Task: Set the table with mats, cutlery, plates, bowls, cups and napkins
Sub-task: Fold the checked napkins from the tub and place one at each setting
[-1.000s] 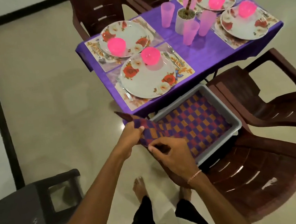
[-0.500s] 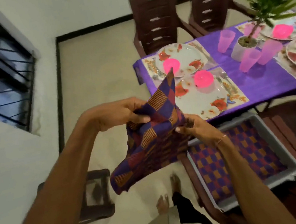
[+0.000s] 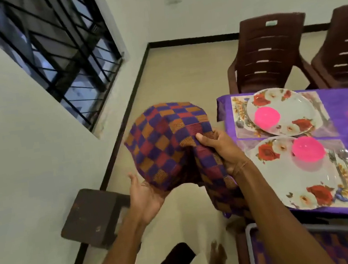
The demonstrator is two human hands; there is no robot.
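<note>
At 3 o'clock in the view, the purple-covered tabletop carries two place mats, each with a floral plate and a pink bowl: the far plate with its bowl, and the near plate with its bowl. Cutlery lies just beside the near plate, at its 3 o'clock. No napkin shows at either setting. At 5 o'clock, a grey tray holds more checked cloth. The checked napkin is off the tabletop, held in the air at centre frame, at 9 o'clock of the plates, ballooned and half folded. The right hand pinches an upper fold, thumb on top and fingers curled beneath. The left hand lies palm up with fingers spread and relaxed, cradling the lower fold from underneath without gripping. Judgement: woven cloth, light, limp, not fragile, not slippery; it sags wherever unsupported. Best taken at corners or along a folded edge, one hand per end, kept lightly taut so the creases line up. Likely placement is beside the near plate.
</note>
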